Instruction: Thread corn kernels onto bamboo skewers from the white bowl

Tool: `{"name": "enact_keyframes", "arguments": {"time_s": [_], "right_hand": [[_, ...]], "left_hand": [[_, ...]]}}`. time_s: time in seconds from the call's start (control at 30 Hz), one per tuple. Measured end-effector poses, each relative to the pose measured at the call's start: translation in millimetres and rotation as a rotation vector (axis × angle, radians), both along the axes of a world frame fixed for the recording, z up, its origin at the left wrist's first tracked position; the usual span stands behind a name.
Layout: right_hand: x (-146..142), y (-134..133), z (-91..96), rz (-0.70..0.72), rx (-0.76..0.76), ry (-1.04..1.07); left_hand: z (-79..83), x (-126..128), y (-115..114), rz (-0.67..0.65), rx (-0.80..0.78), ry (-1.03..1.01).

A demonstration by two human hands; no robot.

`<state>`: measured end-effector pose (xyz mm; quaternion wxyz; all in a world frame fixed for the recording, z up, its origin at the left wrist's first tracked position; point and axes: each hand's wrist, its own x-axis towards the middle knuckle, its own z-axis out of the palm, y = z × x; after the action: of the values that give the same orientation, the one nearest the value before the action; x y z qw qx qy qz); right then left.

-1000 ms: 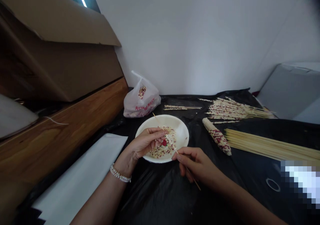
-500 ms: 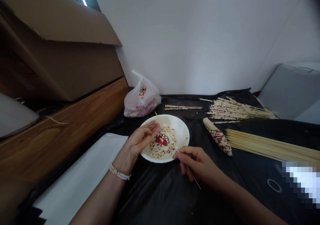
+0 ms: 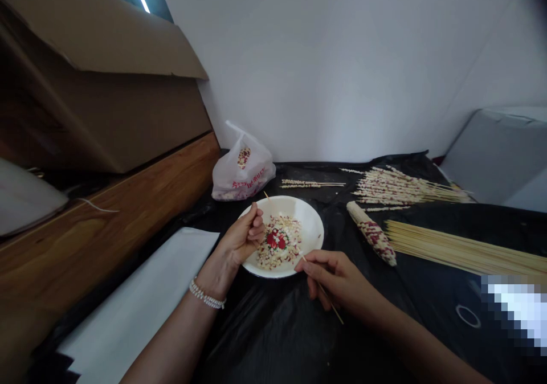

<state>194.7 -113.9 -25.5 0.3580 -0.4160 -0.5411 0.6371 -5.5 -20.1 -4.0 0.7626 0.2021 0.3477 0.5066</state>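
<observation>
My right hand (image 3: 327, 278) pinches a thin bamboo skewer (image 3: 337, 311) near the bowl's right front rim; its upper tip shows just past the thumb and forefinger, and the other end slants down below the hand. My left hand (image 3: 248, 233), with a beaded bracelet on the wrist, is over the left side of a white bowl (image 3: 314, 219). Its fingers are curled in toward the palm; what they hold, if anything, is hidden. Loose cream and dark red corn kernels (image 3: 273, 258) lie in the bowl around a red flower print. A stick tip (image 3: 266, 194) pokes out at the far rim.
A white plastic bag (image 3: 243, 173) stands behind the bowl. To the right are kernel-threaded skewers (image 3: 384, 187), a partly stripped corn cob (image 3: 371, 234) and bare skewers (image 3: 453, 247). White paper (image 3: 149, 298) lies left; a cardboard box (image 3: 141, 110) stands back left.
My left hand's fingers, extended over the bowl before, have curled in toward the palm. My right hand holds the skewer in nearly the same place.
</observation>
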Motion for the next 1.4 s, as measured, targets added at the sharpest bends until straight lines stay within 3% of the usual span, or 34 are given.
{"name": "enact_keyframes", "arguments": {"time_s": [0.1, 0.27, 0.47, 0.63, 0.9, 1.4], "right_hand": [[0.2, 0.1, -0.8, -0.006, -0.001, 0.005], [1.1, 0.9, -3.6, 0.006, -0.004, -0.002], [2.0, 1.9, -4.8, 0.012, -0.028, 0.027], [2.3, 1.2, -5.4, 0.059, -0.069, 0.076], [1.7, -1.9, -9.5, 0.144, -0.108, 0.115], [1.3, -2.5, -8.2, 0.150, -0.115, 0.107]], "left_hand": [[1.7, -1.6, -2.3, -0.007, 0.058, 0.034], [6.6, -2.3, -0.8, -0.017, 0.025, 0.042], [2.8, -3.3, 3.2, 0.063, 0.087, 0.064], [-2.1, -7.9, 8.6, 0.142, 0.018, -0.030], [2.9, -6.7, 6.9, 0.149, -0.051, -0.131], [9.7, -1.9, 1.0, 0.193, 0.012, -0.077]]}}
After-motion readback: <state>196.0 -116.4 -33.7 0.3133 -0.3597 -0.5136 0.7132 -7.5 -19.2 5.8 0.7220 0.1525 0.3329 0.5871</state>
